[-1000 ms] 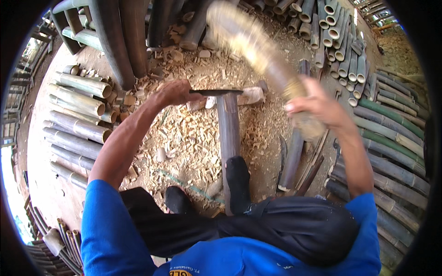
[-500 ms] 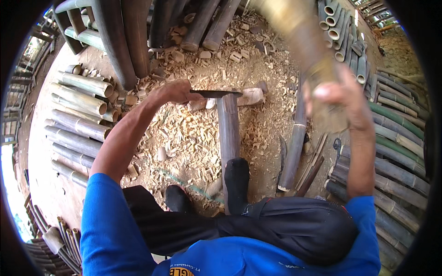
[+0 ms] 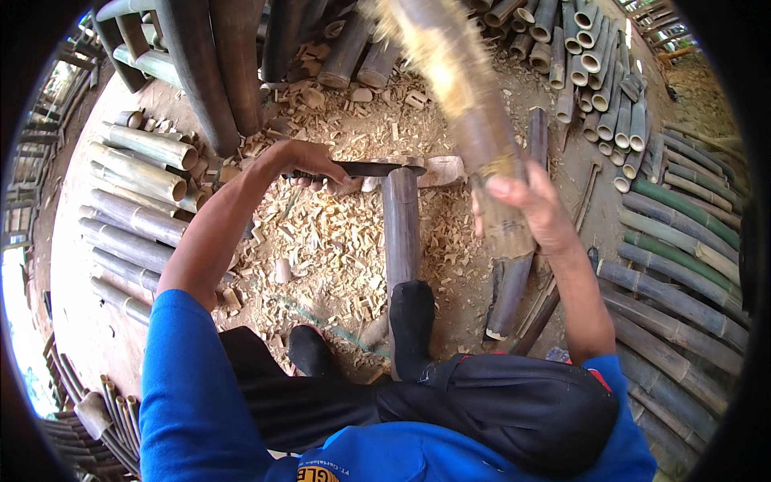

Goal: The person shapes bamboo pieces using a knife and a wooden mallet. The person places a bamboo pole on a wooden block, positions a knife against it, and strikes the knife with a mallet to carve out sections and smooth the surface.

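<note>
A dark-bladed knife (image 3: 376, 169) is gripped by its handle in my left hand (image 3: 315, 163). Its blade lies across the far end of a bamboo pole (image 3: 401, 229), which rests on a wooden block (image 3: 443, 171). My black-covered right foot (image 3: 412, 325) presses on the near part of that pole. Raised above the ground, my right hand (image 3: 530, 207) is closed round the lower end of a thick bamboo club (image 3: 474, 112). The club's upper part is frayed and pale, and slightly blurred. It tilts up and to the left, over the right side of the block.
Wood chips (image 3: 329, 249) cover the ground around the pole. Cut bamboo pieces (image 3: 140, 217) lie in a row at left. More bamboo poles (image 3: 683, 289) are stacked at right, and bamboo tubes (image 3: 594, 60) at the far right. A loose pole (image 3: 514, 297) lies right of my foot.
My right hand has swung the club leftward, toward the knife and block. The left hand and the knife have stayed almost in place, the blade still on the pole's end.
</note>
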Action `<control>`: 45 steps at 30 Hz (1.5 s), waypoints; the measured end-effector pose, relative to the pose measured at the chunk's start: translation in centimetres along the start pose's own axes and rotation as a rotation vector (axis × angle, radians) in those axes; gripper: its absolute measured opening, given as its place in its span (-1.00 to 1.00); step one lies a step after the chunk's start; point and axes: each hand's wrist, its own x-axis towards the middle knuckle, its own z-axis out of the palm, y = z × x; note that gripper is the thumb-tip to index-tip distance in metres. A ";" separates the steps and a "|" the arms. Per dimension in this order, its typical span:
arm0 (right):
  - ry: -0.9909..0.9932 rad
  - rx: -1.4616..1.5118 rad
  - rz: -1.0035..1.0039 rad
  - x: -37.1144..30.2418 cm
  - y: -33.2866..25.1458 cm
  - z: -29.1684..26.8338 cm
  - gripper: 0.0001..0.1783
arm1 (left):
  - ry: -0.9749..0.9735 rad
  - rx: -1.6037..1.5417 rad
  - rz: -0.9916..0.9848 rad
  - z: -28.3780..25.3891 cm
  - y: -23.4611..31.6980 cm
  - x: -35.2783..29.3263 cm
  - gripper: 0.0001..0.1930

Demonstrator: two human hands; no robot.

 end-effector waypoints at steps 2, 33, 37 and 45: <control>0.049 0.012 -0.059 -0.1 0.7 -1.0 -0.12 | -0.026 0.017 0.028 -0.3 0.5 0.0 -0.52; 0.172 0.179 0.080 -0.9 5.3 -3.9 -0.26 | 1.148 0.354 0.607 9.0 -2.3 -3.1 -0.84; 0.171 0.219 0.196 -1.0 6.3 -4.7 -0.29 | 0.861 0.621 0.409 12.5 -0.2 -3.9 -0.88; 0.204 0.211 0.211 -0.8 6.9 -4.7 -0.28 | 1.225 0.066 0.307 6.6 -4.0 -4.5 -0.77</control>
